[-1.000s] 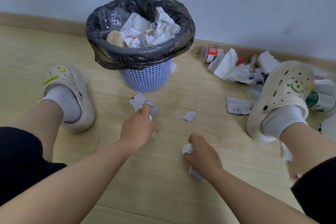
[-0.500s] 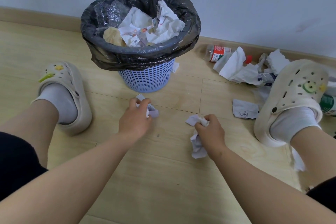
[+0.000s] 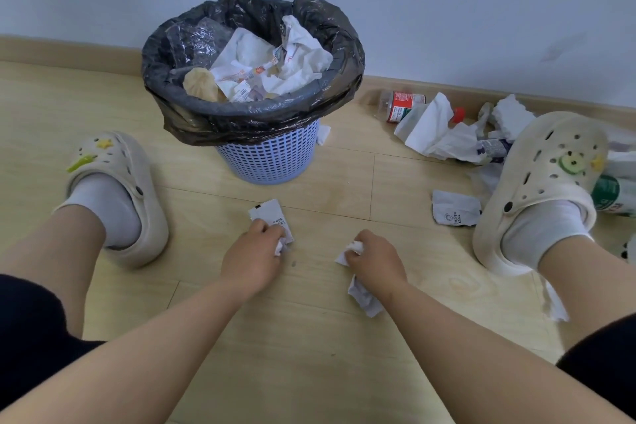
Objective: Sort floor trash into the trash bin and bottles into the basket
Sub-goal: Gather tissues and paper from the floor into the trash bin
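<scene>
A blue mesh trash bin [image 3: 268,162] with a black liner stands by the wall, filled with crumpled paper and plastic. In front of it my left hand [image 3: 253,258] grips a white printed wrapper [image 3: 268,215] and a scrap of tissue just above the floor. My right hand [image 3: 377,260] holds crumpled white paper [image 3: 364,298] that sticks out on both sides of the fist. A clear bottle with a red label [image 3: 401,105] lies on the floor at the right by the wall. A green-labelled bottle [image 3: 611,194] lies behind my right foot.
My feet in cream clogs [image 3: 118,196] [image 3: 540,189] flank the bin. A pile of white tissues and wrappers [image 3: 444,134] lies right of the bin. A torn white packet [image 3: 454,213] sits on the floor near the right foot. No basket is in view.
My right hand picked up the small paper scrap from the floor and now holds it with the crumpled paper. My left hand keeps gripping the wrapper. The view tilted up slightly.
</scene>
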`<action>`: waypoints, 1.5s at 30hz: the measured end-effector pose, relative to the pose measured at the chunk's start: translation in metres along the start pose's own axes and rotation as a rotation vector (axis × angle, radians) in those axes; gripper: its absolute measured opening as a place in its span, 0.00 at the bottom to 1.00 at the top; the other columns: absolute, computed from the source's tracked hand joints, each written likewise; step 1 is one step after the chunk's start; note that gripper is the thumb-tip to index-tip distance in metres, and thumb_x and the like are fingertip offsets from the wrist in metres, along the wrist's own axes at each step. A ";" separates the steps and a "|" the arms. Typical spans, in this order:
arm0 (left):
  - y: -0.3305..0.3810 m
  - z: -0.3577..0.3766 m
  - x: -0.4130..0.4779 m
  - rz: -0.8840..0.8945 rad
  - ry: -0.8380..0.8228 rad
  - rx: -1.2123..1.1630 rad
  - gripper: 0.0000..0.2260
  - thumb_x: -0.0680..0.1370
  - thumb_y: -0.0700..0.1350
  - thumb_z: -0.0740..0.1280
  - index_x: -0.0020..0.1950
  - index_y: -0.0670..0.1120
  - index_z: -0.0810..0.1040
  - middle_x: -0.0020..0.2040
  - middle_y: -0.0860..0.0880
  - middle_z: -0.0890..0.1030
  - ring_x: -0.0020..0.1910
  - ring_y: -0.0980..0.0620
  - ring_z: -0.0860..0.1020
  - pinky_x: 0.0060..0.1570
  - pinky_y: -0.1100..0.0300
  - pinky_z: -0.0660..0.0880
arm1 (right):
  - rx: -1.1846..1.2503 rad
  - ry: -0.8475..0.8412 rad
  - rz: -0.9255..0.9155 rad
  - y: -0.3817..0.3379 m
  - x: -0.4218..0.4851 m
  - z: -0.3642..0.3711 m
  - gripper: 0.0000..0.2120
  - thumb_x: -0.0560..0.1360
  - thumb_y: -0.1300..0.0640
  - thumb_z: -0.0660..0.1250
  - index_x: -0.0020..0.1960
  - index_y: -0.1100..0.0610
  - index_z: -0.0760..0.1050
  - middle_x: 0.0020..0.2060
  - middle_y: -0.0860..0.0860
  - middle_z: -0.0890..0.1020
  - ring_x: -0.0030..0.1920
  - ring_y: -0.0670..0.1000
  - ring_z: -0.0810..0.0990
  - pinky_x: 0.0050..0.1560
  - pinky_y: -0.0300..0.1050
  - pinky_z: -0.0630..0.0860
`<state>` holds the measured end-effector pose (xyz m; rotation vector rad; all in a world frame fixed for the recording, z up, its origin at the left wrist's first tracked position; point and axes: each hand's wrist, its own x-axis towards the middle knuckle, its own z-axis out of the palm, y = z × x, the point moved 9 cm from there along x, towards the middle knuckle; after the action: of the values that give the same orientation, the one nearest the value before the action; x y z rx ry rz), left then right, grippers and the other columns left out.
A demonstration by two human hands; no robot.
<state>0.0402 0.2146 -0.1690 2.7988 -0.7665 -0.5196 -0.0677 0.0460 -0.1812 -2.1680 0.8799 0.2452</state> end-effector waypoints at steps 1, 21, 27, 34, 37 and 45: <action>0.000 0.000 0.000 -0.005 -0.007 -0.004 0.11 0.78 0.43 0.60 0.60 0.47 0.72 0.59 0.48 0.70 0.52 0.45 0.75 0.42 0.56 0.71 | -0.011 -0.010 -0.015 0.000 -0.002 0.004 0.07 0.77 0.57 0.62 0.53 0.57 0.73 0.43 0.46 0.76 0.47 0.51 0.74 0.44 0.41 0.67; 0.050 -0.169 -0.014 0.011 0.245 -0.461 0.15 0.75 0.44 0.64 0.33 0.47 0.59 0.31 0.51 0.69 0.31 0.53 0.64 0.31 0.58 0.60 | 0.336 0.133 -0.200 -0.124 -0.033 -0.126 0.06 0.71 0.64 0.65 0.45 0.57 0.69 0.34 0.50 0.73 0.34 0.48 0.71 0.33 0.41 0.67; 0.049 -0.249 -0.015 -0.021 0.391 -0.677 0.15 0.76 0.44 0.65 0.32 0.47 0.63 0.32 0.50 0.70 0.29 0.53 0.65 0.29 0.62 0.61 | 0.496 0.143 -0.274 -0.181 -0.035 -0.167 0.05 0.72 0.64 0.62 0.43 0.56 0.73 0.36 0.54 0.77 0.37 0.54 0.75 0.40 0.43 0.71; -0.001 -0.267 0.011 -0.338 0.420 -1.276 0.05 0.70 0.43 0.66 0.38 0.45 0.71 0.34 0.47 0.71 0.30 0.50 0.66 0.31 0.63 0.63 | 0.787 0.144 -0.215 -0.212 -0.027 -0.186 0.04 0.74 0.63 0.62 0.41 0.58 0.71 0.34 0.55 0.73 0.33 0.52 0.71 0.34 0.39 0.66; 0.002 -0.261 0.032 -0.324 0.350 -1.360 0.06 0.69 0.43 0.66 0.35 0.46 0.70 0.40 0.47 0.72 0.32 0.50 0.68 0.29 0.64 0.64 | 0.932 0.143 -0.113 -0.212 -0.010 -0.178 0.07 0.75 0.63 0.63 0.39 0.58 0.68 0.36 0.55 0.71 0.37 0.52 0.70 0.38 0.43 0.67; -0.032 -0.253 0.057 -0.406 0.402 -1.471 0.01 0.71 0.37 0.64 0.41 0.42 0.73 0.33 0.47 0.71 0.32 0.49 0.70 0.33 0.62 0.66 | 1.094 0.143 -0.026 -0.241 0.028 -0.149 0.06 0.75 0.61 0.63 0.52 0.58 0.73 0.37 0.52 0.74 0.41 0.53 0.72 0.43 0.44 0.69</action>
<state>0.1967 0.2353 0.0389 1.5116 0.2751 -0.3141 0.0973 0.0364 0.0509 -1.1720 0.7865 -0.3503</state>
